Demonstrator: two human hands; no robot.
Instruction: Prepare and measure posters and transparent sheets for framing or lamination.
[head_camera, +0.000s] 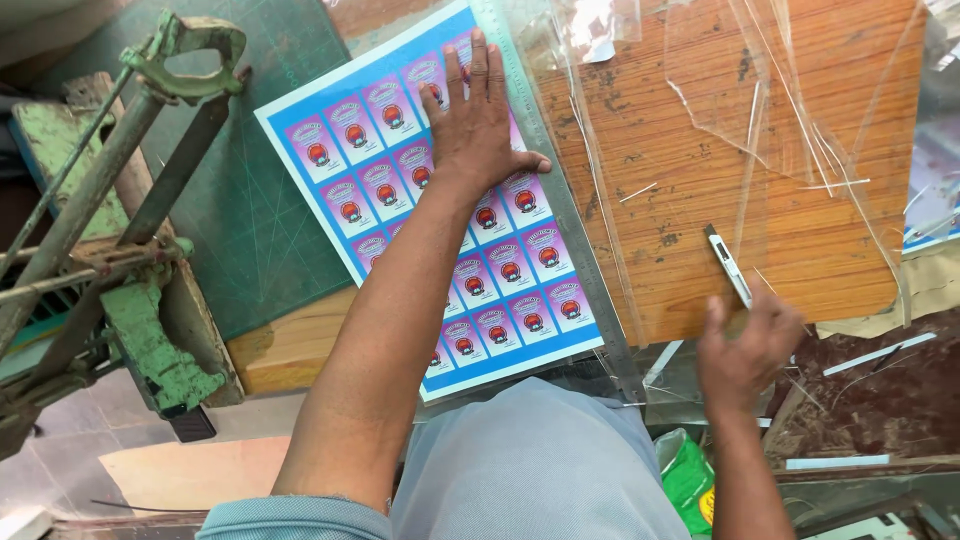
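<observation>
On the worn orange-brown wooden bench (700, 180), a blue-bordered printed sheet of small pink and purple labels (400, 170) is lying at a slant, its upper left part overlapping a dark green cutting mat (270, 220) with a faint grid. The left hand (478, 115) is pressing down flat on the upper part of that sheet, fingers spread and released, gripping nothing, with the thumb reaching toward a long grey metal ruler (560, 200) that is running along the sheet's right edge. The right hand (745, 345) is sitting well apart from the sheet, near the bench's lower right corner, its fingers curling around the lower end of a slim white utility knife (728, 265) whose tip is pointing up and to the left over the wood. Thin clear plastic film and narrow trimmed strips (800, 130) are lying scattered across the right half of the bench. At the far left a chipped green metal lever cutter with a long arm and looped handle (140, 200) is standing beside the mat. Below the sheet, the person's grey clothing is filling the lower middle, and a green plastic packet (688, 478) is showing just right of it
</observation>
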